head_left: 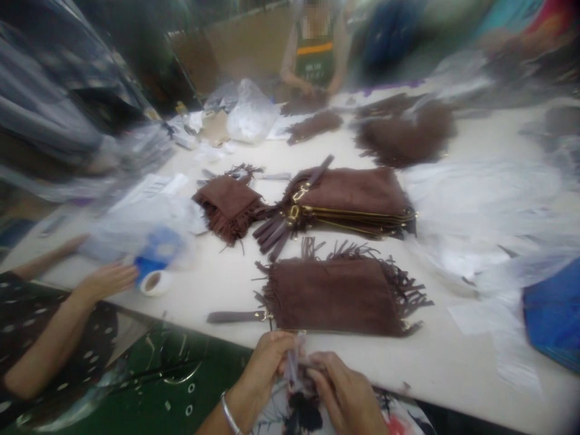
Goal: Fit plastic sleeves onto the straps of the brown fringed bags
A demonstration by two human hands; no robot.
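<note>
Just off the table's front edge, my left hand (268, 362), with a silver bangle at the wrist, pinches a small clear plastic piece (293, 364). Close on its right, my right hand (338, 383) has its fingers closed at the same piece; what exactly they grip is blurred. Directly beyond both hands lies a brown fringed pouch (335, 296), flat, its strap (235, 316) stretching left. Behind it is a stack of brown pouches (353, 190) with gold zippers and clasps. A folded brown fringed piece (231, 199) rests left of the stack.
At the left, a person's hands (111, 281) are near plastic bags and a white tape roll (154, 283). Another person (315, 57) works across the white table (199, 296). Clear plastic bags (484, 211) and a blue item (555, 311) lie at the right.
</note>
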